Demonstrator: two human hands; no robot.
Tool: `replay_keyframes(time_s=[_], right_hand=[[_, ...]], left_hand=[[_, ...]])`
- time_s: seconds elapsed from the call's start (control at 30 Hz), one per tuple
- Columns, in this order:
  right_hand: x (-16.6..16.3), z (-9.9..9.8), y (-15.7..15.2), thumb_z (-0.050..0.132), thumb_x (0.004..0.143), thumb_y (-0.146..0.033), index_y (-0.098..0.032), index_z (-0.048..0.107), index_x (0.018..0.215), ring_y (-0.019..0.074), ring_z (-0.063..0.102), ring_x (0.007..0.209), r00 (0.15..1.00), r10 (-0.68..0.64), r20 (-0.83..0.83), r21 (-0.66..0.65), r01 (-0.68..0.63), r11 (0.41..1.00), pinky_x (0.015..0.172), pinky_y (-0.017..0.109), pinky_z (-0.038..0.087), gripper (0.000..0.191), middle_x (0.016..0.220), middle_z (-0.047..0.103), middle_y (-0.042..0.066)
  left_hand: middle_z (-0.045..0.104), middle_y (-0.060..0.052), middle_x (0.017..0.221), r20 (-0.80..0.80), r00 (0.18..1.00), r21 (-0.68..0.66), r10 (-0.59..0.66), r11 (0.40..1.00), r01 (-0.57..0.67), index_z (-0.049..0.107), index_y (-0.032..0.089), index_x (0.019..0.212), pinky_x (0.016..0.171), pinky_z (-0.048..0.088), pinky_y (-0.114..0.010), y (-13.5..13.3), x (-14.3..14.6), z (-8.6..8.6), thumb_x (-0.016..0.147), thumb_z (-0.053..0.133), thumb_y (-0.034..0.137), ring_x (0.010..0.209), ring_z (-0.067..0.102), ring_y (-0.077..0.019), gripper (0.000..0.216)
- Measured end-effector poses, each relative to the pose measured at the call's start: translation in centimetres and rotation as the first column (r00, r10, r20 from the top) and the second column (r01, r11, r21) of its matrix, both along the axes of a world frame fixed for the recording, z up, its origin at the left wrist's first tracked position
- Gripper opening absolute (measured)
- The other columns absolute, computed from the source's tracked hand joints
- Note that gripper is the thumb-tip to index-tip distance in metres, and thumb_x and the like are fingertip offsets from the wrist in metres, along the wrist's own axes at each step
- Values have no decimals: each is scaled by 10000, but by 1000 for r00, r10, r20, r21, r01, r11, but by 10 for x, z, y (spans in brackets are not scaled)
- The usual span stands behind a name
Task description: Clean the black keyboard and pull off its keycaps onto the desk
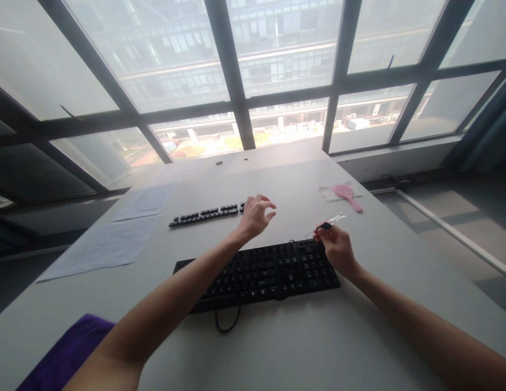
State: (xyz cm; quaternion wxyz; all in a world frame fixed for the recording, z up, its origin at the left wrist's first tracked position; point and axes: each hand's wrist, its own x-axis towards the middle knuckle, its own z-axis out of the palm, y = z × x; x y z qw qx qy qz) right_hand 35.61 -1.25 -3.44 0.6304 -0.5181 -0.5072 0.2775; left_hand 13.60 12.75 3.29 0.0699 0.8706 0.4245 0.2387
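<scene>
My left hand [256, 215] is over the desk at the right end of two rows of loose black keycaps [207, 215]. Its fingers are bent and apart, with nothing seen between them, and it covers part of the rows' end. At the upper right corner of a black keyboard [264, 274], my right hand [337, 247] is closed on a small tool with a dark part and thin pale prongs [337, 218], which looks like a keycap puller. My left forearm crosses over the keyboard's left part and hides some of it. A cable loops out below the keyboard's near edge.
A pink hairbrush [344, 193] lies on a clear wrapper at the desk's right side. Papers [106, 244] are spread at the left. Purple cloth [69, 353] sits at the near left edge. Tall windows [285, 54] stand behind the white desk [277, 347].
</scene>
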Motion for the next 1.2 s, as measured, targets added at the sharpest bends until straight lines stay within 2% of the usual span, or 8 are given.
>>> replay_keyframes(time_s=[0.13,0.27,0.57,0.87,1.07,1.2], right_hand=[[4,4,-3,572,939,-406,-199,633,820,184,595,691,993,50,107,20,-52,998,648,321,511,247,819,625,50],[7,8,-6,564,946,-370,-207,657,862,202,602,791,977,85,194,73,-101,992,705,347,533,206,964,615,79],[8,10,-7,526,957,-268,-211,617,820,206,578,782,947,56,315,82,-86,993,752,359,484,174,843,607,48],[11,13,-10,536,949,-301,-209,612,804,199,578,742,944,109,310,25,-123,992,695,329,474,188,793,607,38],[10,16,-9,521,948,-271,-209,592,741,198,562,759,892,193,409,12,-217,976,698,333,471,227,851,611,58],[10,19,-7,512,952,-262,-211,612,784,203,559,801,845,284,454,9,-324,946,741,341,475,203,875,589,59]], left_hand=[[660,-66,1072,39,990,-47,-139,989,141,757,225,923,971,429,-442,-62,27,0,874,647,186,1020,524,-261,127],[671,-63,1016,94,988,-93,-125,987,134,752,220,896,910,466,-404,-91,43,-11,889,606,159,991,536,-249,159],[657,-57,949,201,973,-116,-111,984,137,726,207,885,900,472,-387,-103,44,-36,892,564,130,948,540,-230,180],[653,-52,944,252,959,-132,-131,977,168,713,215,889,920,478,-384,-103,42,-39,881,561,108,959,543,-228,186],[654,-52,948,248,960,-112,-132,980,163,706,212,881,917,475,-381,-104,42,-41,888,559,128,968,544,-229,169],[659,-54,952,239,962,-115,-130,980,161,703,209,886,914,474,-383,-103,43,-43,889,557,130,965,535,-230,165]])
